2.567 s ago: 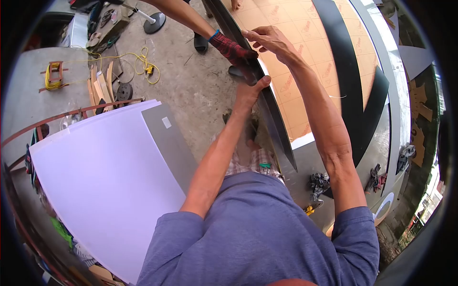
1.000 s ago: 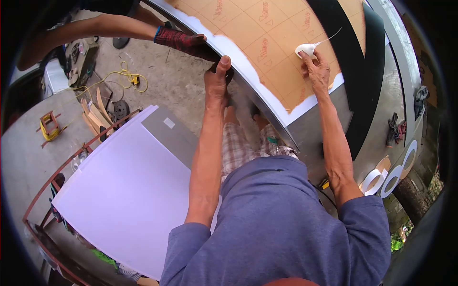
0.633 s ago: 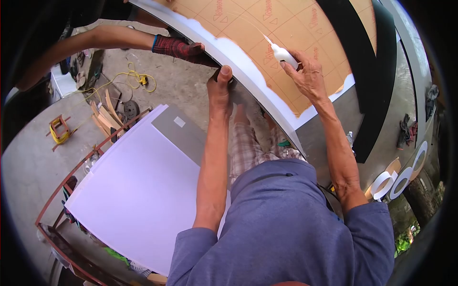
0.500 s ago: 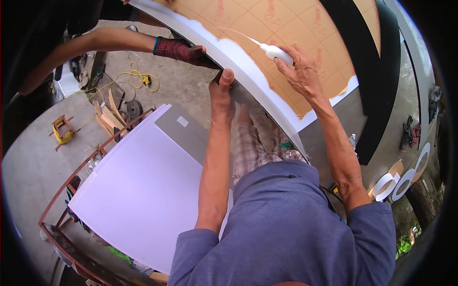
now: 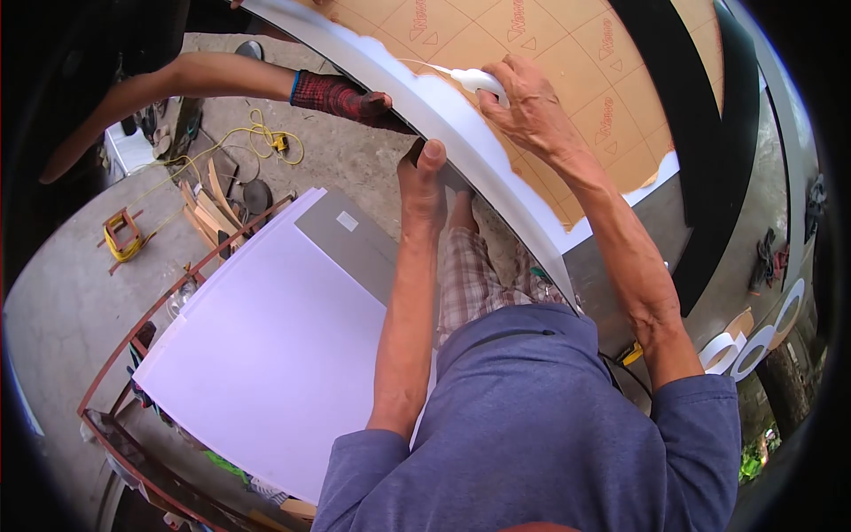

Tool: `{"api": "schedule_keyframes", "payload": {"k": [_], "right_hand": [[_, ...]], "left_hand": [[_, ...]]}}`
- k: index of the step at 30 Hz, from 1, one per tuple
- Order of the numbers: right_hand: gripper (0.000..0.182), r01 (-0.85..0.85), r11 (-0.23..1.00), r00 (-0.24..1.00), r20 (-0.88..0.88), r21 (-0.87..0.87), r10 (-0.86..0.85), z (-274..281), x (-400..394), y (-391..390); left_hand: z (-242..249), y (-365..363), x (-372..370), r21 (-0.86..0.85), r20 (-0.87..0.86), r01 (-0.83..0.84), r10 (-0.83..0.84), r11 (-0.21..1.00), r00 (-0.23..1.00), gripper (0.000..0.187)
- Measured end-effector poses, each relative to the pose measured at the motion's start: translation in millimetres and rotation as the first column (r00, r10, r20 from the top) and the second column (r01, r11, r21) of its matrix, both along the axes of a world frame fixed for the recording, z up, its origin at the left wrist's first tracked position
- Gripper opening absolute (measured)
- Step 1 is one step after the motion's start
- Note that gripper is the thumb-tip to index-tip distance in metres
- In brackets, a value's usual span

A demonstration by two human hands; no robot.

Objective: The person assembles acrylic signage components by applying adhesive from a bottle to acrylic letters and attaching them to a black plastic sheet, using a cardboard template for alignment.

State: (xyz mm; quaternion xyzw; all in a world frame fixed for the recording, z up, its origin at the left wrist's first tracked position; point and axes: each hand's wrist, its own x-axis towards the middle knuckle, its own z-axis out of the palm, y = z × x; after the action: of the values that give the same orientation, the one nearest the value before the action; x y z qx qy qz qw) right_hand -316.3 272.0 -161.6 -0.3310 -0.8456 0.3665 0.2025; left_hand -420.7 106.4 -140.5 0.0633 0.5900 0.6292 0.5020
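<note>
My right hand is closed around a small white squeeze bottle, its thin nozzle pointing left toward the curved rim. Beneath it lies a sheet with brown printed protective paper, torn away in a ragged line that bares a white border. A thin pale edge strip stands along that border. My left hand grips the strip from outside, thumb up and fingers partly hidden. Farther left, another person's hand in a red-and-black glove also holds the strip.
Large white sheets lie on a rusty metal frame to my left. A yellow cord and wood offcuts are on the concrete floor. Black curved panels and white rings lie at the right.
My right hand has moved left with the squeeze bottle, bringing its nozzle closer to the edge strip. My left hand keeps its hold, and the whole view has shifted slightly.
</note>
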Motion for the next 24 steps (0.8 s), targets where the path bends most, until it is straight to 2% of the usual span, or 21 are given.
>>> {"api": "schedule_keyframes", "payload": {"k": [24], "right_hand": [[0.024, -0.021, 1.000, 1.000, -0.014, 0.021, 0.021, -2, -10, 0]], "left_hand": [[0, -1, 0, 0.000, 0.003, -0.010, 0.010, 1.000, 1.000, 0.108]]}}
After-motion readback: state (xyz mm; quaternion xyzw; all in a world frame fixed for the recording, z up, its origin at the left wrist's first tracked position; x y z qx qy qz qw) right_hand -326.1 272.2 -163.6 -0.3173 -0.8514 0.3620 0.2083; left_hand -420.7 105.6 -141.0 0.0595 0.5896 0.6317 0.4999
